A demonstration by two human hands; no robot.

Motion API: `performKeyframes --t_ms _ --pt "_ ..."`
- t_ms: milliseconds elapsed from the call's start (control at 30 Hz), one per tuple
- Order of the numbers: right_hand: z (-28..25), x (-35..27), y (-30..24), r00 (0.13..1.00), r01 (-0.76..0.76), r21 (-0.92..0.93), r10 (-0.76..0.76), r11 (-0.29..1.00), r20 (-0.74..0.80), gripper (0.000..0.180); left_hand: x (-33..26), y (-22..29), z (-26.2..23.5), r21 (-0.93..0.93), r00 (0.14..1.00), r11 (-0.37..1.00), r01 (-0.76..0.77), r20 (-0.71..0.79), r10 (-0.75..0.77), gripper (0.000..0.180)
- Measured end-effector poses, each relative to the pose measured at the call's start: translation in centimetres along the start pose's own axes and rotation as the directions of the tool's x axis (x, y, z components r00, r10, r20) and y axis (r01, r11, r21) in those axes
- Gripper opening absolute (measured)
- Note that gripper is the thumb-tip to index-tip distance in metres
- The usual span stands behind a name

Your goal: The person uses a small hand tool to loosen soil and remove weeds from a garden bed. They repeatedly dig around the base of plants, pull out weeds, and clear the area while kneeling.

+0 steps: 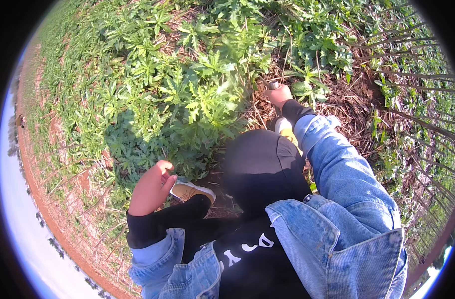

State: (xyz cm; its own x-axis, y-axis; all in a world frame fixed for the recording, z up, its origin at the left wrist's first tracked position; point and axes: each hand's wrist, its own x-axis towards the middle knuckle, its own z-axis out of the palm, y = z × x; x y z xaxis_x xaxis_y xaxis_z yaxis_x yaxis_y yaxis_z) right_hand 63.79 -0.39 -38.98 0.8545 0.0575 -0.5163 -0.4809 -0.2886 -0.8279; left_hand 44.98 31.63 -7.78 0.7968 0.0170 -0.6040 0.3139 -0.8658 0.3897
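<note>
My right hand (279, 94) is closed around the handle of a hand tool (273, 85), low among the weeds ahead of my right knee. Only the rounded grey-brown end stands out of the fist; the working part is not clear, so I cannot tell its kind. Leafy green weeds (202, 104) with jagged leaves grow thickly to the left of that fist. Beside my left shoe, my left hand (150, 188) hangs over the plants, fingers loosely bent and thumb apart, with nothing seen in it.
Dry brown stalks and straw (354, 97) cover the soil to the right. Rows of thin, bare sticks (417, 74) rise along the right side. My tan left shoe (191, 191) and yellow-tan right shoe (287, 133) stand among the plants. A reddish dirt strip (43, 199) runs along the far left.
</note>
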Motion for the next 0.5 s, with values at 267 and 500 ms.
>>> performKeyframes --t_ms 267,500 --pt "-4.9 -6.6 -4.2 0.962 -0.263 0.624 0.249 0.736 0.112 0.009 2.5 -2.1 -0.7 0.066 0.996 0.995 -0.079 -0.046 0.082 0.018" --pt "-10.7 -15.9 0.2 0.962 -0.179 0.468 0.253 0.866 -0.100 0.006 -1.1 -0.9 0.3 -0.094 0.973 0.970 -0.224 -0.085 0.216 0.022"
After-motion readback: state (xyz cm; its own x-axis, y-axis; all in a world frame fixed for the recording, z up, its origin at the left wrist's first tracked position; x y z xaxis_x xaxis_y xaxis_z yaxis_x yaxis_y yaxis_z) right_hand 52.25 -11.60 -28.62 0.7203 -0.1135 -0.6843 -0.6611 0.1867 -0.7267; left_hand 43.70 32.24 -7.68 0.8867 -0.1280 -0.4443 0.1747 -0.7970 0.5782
